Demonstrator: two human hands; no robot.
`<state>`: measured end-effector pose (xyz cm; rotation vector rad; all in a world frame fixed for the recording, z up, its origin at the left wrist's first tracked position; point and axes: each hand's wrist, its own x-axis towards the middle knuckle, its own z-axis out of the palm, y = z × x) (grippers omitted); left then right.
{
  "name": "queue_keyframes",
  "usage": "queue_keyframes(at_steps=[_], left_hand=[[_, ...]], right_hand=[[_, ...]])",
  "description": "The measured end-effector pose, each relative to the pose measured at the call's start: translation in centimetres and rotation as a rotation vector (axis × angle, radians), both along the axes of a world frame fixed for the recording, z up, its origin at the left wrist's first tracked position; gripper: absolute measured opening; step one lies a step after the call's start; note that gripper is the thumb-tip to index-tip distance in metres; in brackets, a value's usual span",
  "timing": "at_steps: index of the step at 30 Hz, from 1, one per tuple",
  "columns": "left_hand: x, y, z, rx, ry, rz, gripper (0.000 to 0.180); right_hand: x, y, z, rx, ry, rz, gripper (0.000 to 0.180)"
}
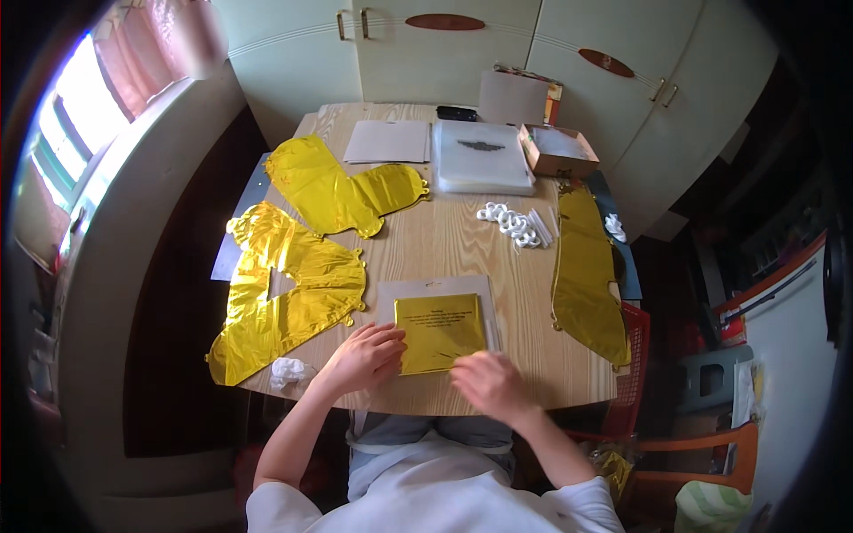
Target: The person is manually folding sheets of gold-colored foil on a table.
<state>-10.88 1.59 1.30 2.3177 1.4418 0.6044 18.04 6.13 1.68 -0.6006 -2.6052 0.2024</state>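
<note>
A folded gold foil balloon point(438, 346), flat and square with dark print on it, lies before me at the table's near edge. Beneath it is a pale grey backing point(475, 287) with a hang hole at its top; whether a clear bag covers both I cannot tell. My left hand point(362, 357) has its fingers bent over the balloon's left edge, the thumb hidden. At the lower right corner is my right hand point(491, 385), its fingers curled but smeared by motion, so contact is unclear. Crumpled white material point(289, 373) lies left of my left hand.
Unfolded gold foil balloons point(324, 289) spread over the left side, and another point(586, 289) along the right. Farther back are white rings point(514, 222), clear straws point(540, 226), a stack of clear sleeves point(484, 158), grey cards point(388, 140) and an open box point(560, 164).
</note>
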Motion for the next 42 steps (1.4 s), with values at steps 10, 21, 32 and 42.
queue_keyframes(at_steps=[10, 21, 32, 42], left_hand=[[-0.8, -1.2, -2.4, 0.049, -0.045, 0.056, 0.034], [-0.9, -1.2, -2.4, 0.038, -0.025, 0.045, 0.035], [-0.7, -1.4, -2.2, 0.014, 0.022, 0.051, 0.036], [0.2, -1.8, -2.1, -0.012, 0.047, 0.025, 0.036]], right_hand=[[-9.0, -5.9, -2.9, -0.251, 0.101, -0.075, 0.014], [-10.7, -5.7, -3.4, -0.201, -0.057, -0.144, 0.015], [-9.1, -5.8, -2.7, -0.332, 0.044, -0.040, 0.010], [-4.5, -5.6, -0.2, -0.309, 0.189, -0.113, 0.014]])
